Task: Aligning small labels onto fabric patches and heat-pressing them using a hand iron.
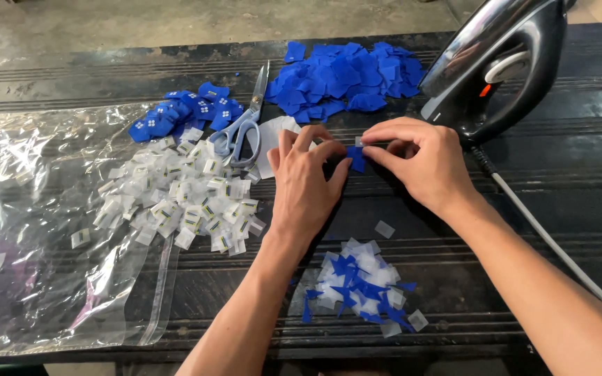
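Near the middle of the dark ribbed work surface (524,209), a small blue fabric piece (357,159) is pinched between both hands. The left hand (306,182) lies palm down with its fingers bent toward the piece, thumb and forefinger closed on its left edge; the right hand (423,161) is curled over from the other side, its fingertips closed on the top right of the piece, where a sliver of white can be seen. The piece is thus held just off or against the surface, directly between the two sets of fingertips, presumably so that it can be kept flat and aligned while it is worked.

The supplies appear to be sorted by kind within arm's reach. Toward the far edge a heap of plain blue fabric pieces (346,76) is spread, and to its left a smaller cluster of blue pieces with white squares (186,111). A pile of small white labels (182,191) is laid left of the left hand, partly on a clear plastic bag (29,230) that covers the left end of the surface. Grey-handled scissors (245,122) are set between the labels and the blue heap. An electric iron (503,63) is stood at the far right corner, its cord (552,237) trailed toward the near right edge. Near the front edge, between the forearms, a mixed pile of blue and white scraps (364,289) is gathered.
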